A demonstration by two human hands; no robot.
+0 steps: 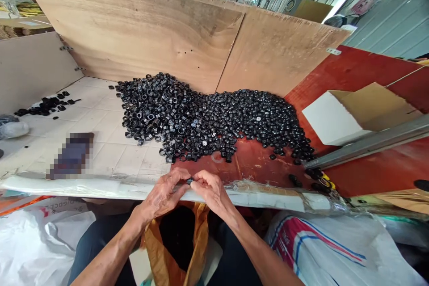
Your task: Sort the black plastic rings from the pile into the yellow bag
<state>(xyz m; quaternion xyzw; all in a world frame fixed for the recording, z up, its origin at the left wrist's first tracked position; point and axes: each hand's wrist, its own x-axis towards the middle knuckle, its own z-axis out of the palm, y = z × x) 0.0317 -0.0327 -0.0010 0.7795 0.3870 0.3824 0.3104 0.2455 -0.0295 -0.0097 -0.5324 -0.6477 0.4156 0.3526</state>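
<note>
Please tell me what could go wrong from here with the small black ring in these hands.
The black ring, pinched between the left hand and right hand, could slip into the open orange bag below. Loose rings from the heap of black rings might also roll off the red board.

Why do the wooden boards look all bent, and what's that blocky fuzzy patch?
In the head view, the wide lens seems to bow the plywood boards, the pile of black rings stays fairly sharp, and a pixelated patch covers something on the white tiles.
</note>
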